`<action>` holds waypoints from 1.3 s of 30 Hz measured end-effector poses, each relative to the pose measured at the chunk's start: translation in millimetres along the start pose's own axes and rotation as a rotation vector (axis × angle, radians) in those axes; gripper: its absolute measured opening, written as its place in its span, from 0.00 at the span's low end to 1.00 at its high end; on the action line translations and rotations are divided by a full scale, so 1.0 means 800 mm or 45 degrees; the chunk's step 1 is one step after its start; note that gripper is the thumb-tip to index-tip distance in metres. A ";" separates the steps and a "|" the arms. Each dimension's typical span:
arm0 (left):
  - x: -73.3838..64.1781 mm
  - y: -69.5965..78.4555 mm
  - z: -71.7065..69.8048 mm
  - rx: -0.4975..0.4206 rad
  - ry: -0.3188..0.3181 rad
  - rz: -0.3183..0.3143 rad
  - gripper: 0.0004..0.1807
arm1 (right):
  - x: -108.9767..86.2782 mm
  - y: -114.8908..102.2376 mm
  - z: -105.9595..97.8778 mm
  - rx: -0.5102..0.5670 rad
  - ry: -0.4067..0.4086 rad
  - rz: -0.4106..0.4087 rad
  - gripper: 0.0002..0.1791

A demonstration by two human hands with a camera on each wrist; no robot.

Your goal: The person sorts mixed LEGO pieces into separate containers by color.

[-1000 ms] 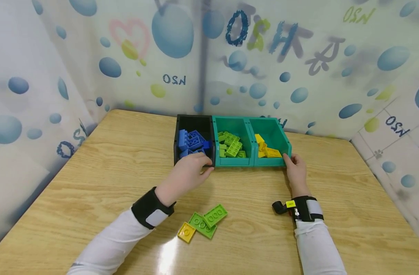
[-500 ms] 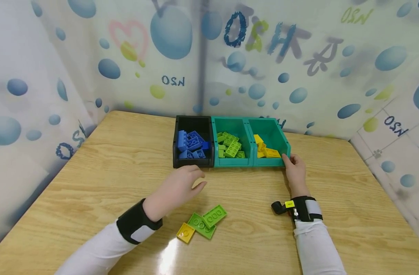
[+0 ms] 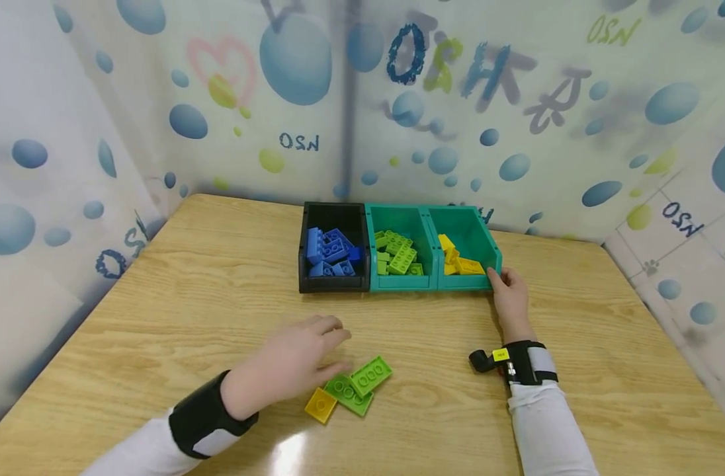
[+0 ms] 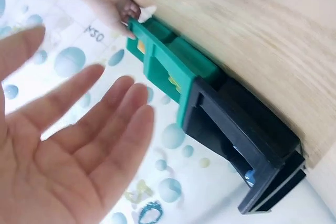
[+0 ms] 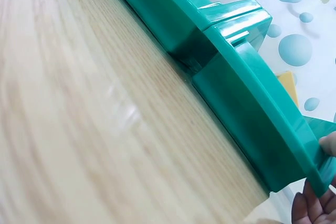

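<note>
My left hand (image 3: 285,360) hovers just left of the loose bricks, fingers loosely spread and holding nothing; its palm shows in the left wrist view. By its thumb lie two green bricks (image 3: 371,375), hollow side up, one overlapping the other. A small yellow brick (image 3: 321,404) lies against them. With my right hand (image 3: 510,301) I grip the front right corner of the right teal bin (image 3: 466,283), thumb at the rim and fingers below in the right wrist view. Yellow bricks (image 3: 468,266) sit inside that bin.
Joined to its left are a teal bin (image 3: 403,283) of green bricks (image 3: 403,258) and a black bin (image 3: 334,284) of blue bricks (image 3: 333,250). A printed curtain (image 3: 237,145) hangs behind the wooden table (image 3: 434,423).
My left hand has come back from the black bin's front edge toward the loose bricks, its fingers spreading. The right hand has stayed at the bin corner.
</note>
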State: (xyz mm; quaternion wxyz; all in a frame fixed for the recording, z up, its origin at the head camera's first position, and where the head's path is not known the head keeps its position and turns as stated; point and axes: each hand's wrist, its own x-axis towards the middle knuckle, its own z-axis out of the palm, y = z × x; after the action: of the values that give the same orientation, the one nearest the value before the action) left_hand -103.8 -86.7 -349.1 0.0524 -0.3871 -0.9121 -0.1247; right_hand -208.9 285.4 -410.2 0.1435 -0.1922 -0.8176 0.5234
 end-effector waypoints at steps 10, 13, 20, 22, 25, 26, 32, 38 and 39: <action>-0.028 0.013 0.003 -0.014 -0.305 0.044 0.30 | -0.002 0.000 0.001 0.003 0.004 0.013 0.26; -0.033 0.014 0.006 0.004 -0.346 0.040 0.28 | -0.001 0.000 0.001 0.006 0.009 0.012 0.26; -0.035 0.018 0.010 0.024 -0.375 0.041 0.22 | -0.001 0.001 0.001 0.005 0.011 0.017 0.26; -0.036 0.019 0.010 0.027 -0.377 0.033 0.19 | -0.001 0.001 0.001 0.001 0.009 0.023 0.27; -0.037 0.020 0.010 0.032 -0.368 0.035 0.15 | -0.001 0.000 0.001 0.003 0.011 0.028 0.27; -0.037 0.020 0.010 0.032 -0.360 0.037 0.15 | -0.001 0.000 0.001 0.008 0.012 0.027 0.27; -0.040 0.021 0.014 0.036 -0.350 0.021 0.23 | 0.000 0.001 0.001 0.027 0.011 0.019 0.26; -0.040 0.022 0.014 0.027 -0.356 0.020 0.27 | 0.000 0.001 0.002 0.020 0.015 0.020 0.26; -0.040 0.023 0.014 0.025 -0.351 0.022 0.26 | 0.000 0.001 0.002 0.021 0.015 0.020 0.26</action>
State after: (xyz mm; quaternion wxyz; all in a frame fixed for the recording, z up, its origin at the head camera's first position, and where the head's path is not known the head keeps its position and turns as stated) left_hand -68.6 -93.6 -362.8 -0.0686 -0.4077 -0.9085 -0.0608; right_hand -209.7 284.7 -411.2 0.1459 -0.2004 -0.8110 0.5300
